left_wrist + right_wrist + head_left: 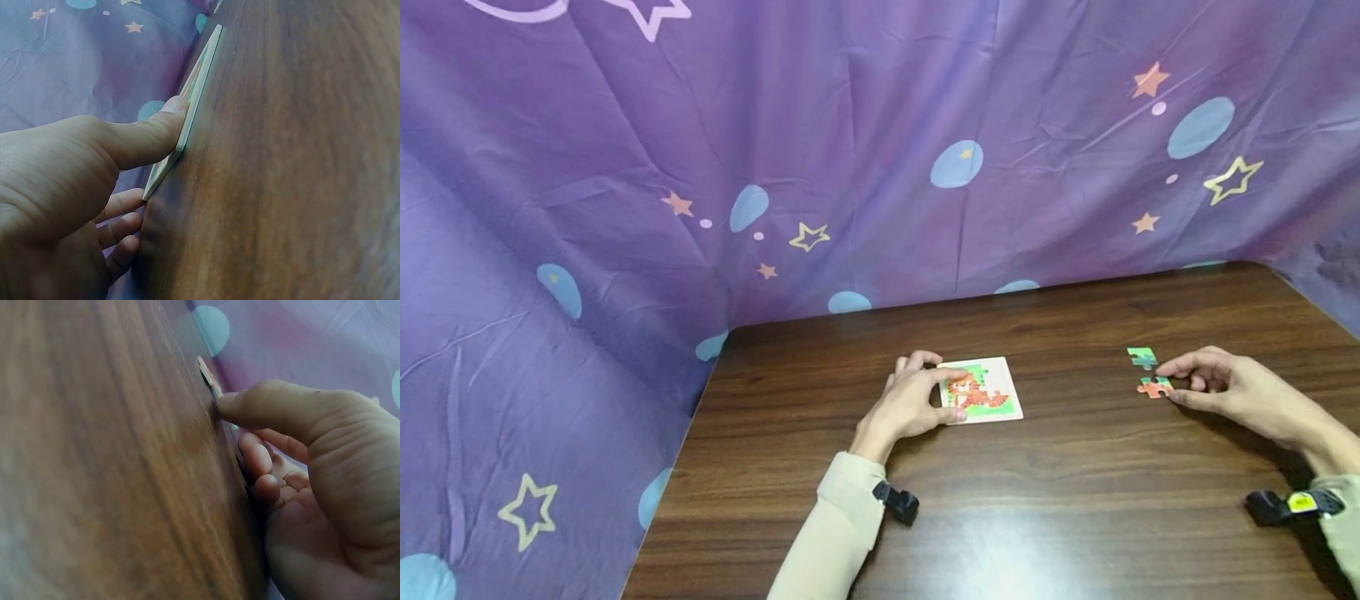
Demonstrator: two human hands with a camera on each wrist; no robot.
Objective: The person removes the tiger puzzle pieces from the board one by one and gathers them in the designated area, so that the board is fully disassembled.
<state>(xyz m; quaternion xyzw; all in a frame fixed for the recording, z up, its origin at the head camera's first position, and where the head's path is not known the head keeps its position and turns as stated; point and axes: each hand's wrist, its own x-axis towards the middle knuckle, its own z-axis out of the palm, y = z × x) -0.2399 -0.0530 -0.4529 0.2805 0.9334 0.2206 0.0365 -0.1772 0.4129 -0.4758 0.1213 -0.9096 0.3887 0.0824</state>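
Observation:
A square jigsaw board [1011,390] lies on the table, with a white border and an orange cat on green, partly filled in. My left hand [908,404] rests over its left side, thumb and index finger laid out on its face. In the left wrist view the thumb presses near the board's edge [199,100], while the other fingers sit loosely beyond it. Further right, my right hand [1243,383] pinches an orange and green puzzle piece [1152,388] between thumb and index finger. Just behind it lies a green and teal piece [1141,356].
The brown wooden table [1060,492] reaches back to a purple curtain [880,167] with stars and blue ovals, which also hangs along the left side. A black strap [897,502] sits on the left wrist and another strap [1270,507] on the right.

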